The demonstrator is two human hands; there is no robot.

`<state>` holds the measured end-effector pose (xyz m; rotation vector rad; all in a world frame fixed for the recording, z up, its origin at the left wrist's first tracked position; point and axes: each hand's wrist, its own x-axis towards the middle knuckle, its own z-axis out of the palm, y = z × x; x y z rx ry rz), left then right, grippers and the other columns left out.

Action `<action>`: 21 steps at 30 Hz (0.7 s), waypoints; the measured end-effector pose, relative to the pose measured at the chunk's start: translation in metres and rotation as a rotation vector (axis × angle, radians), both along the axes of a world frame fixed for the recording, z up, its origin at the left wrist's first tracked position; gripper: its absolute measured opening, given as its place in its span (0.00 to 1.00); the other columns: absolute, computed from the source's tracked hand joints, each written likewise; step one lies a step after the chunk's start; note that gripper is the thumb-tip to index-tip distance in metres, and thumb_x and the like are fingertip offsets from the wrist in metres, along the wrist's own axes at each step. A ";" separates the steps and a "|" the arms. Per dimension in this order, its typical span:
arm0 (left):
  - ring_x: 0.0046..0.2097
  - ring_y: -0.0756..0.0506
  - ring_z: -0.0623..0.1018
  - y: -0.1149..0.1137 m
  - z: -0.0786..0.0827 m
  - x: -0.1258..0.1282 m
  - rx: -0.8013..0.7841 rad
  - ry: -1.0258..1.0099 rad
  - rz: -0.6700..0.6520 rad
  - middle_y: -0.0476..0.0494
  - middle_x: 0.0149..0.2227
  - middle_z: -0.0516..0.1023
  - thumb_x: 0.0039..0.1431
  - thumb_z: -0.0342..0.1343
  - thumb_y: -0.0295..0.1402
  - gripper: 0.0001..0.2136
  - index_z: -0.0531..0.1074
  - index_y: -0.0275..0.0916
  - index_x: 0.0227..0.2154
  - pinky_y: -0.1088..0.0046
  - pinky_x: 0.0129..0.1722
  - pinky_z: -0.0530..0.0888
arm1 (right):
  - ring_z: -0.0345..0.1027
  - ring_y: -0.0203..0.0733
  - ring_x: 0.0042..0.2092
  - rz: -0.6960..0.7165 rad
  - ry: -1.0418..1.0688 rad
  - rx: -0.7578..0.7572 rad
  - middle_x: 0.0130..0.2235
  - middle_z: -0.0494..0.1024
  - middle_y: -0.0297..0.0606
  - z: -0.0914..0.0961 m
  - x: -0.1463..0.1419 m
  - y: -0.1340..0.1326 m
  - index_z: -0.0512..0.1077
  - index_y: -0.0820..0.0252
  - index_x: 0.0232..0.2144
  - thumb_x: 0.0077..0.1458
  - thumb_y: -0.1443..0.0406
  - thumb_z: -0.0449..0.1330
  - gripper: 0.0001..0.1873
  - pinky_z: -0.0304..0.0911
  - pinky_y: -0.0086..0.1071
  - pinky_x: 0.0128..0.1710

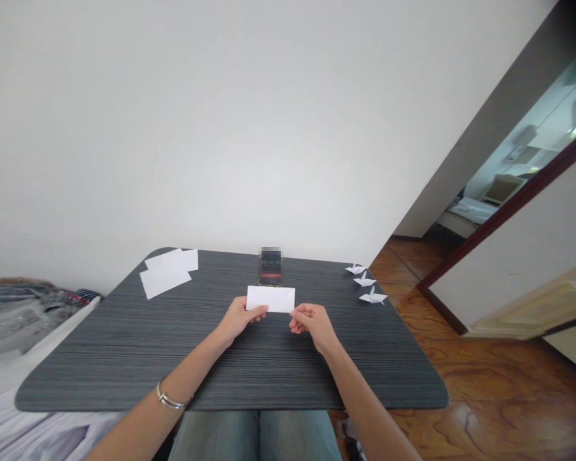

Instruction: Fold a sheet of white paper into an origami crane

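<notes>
Paper (278, 298), a white oblong sheet, is held over the dark wood-grained bench (249, 381): left grip (242, 316) pinching its lower left side, right grip (310, 319) its lower right corner, presumably to keep it level. White folded-paper cranes (364, 281) stand right, loose white sheets (166, 280) left, apparently placed aside for elbow room.

Paper in my fingers: one white piece of paper (277, 297), plain on the face I see.
Outline: an oblong, its long edges running left to right, its short edges at the left and right ends.
Condition: smooth and almost flat, corners crisp; I cannot tell how many layers it has.
Left end: gripped by my left hand (240, 317), thumb lying over the near edge.
Right end: pinched at the near corner by my right hand (312, 321).
Pose: spread broad face toward me, nearly level from left to right.
</notes>
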<state>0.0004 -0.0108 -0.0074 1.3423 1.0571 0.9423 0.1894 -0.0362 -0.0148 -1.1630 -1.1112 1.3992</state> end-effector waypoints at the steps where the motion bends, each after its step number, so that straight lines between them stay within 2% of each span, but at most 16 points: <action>1: 0.19 0.54 0.64 0.000 0.000 0.000 0.000 -0.005 0.002 0.49 0.17 0.70 0.43 0.58 0.37 0.11 0.69 0.31 0.19 0.79 0.19 0.59 | 0.66 0.31 0.17 -0.006 -0.003 0.001 0.17 0.74 0.34 0.000 0.001 0.000 0.69 0.65 0.20 0.39 0.62 0.62 0.10 0.59 0.21 0.17; 9: 0.20 0.54 0.66 0.004 -0.002 -0.004 -0.025 -0.111 0.080 0.48 0.19 0.71 0.42 0.59 0.36 0.11 0.69 0.31 0.21 0.80 0.20 0.62 | 0.65 0.30 0.18 -0.074 0.036 0.019 0.18 0.74 0.34 0.000 0.006 0.001 0.69 0.65 0.21 0.40 0.61 0.62 0.11 0.59 0.20 0.16; 14: 0.21 0.54 0.67 0.002 -0.003 -0.001 -0.044 -0.066 -0.019 0.47 0.19 0.72 0.43 0.59 0.36 0.11 0.70 0.31 0.21 0.79 0.21 0.62 | 0.67 0.32 0.18 -0.065 0.068 0.015 0.20 0.75 0.34 0.001 0.001 0.001 0.68 0.62 0.27 0.42 0.56 0.60 0.14 0.59 0.21 0.15; 17: 0.20 0.54 0.66 0.001 -0.004 0.003 -0.051 -0.050 -0.081 0.47 0.19 0.72 0.42 0.59 0.37 0.12 0.70 0.31 0.20 0.80 0.20 0.61 | 0.67 0.32 0.19 -0.038 0.046 0.015 0.20 0.75 0.35 -0.001 -0.002 0.001 0.67 0.63 0.26 0.40 0.57 0.61 0.15 0.61 0.21 0.16; 21: 0.21 0.53 0.68 0.001 -0.003 0.003 -0.120 -0.210 -0.070 0.43 0.23 0.74 0.48 0.51 0.46 0.19 0.70 0.31 0.26 0.79 0.20 0.63 | 0.66 0.31 0.18 -0.087 0.028 0.048 0.19 0.74 0.35 -0.005 -0.001 0.003 0.67 0.64 0.23 0.40 0.57 0.62 0.14 0.61 0.20 0.15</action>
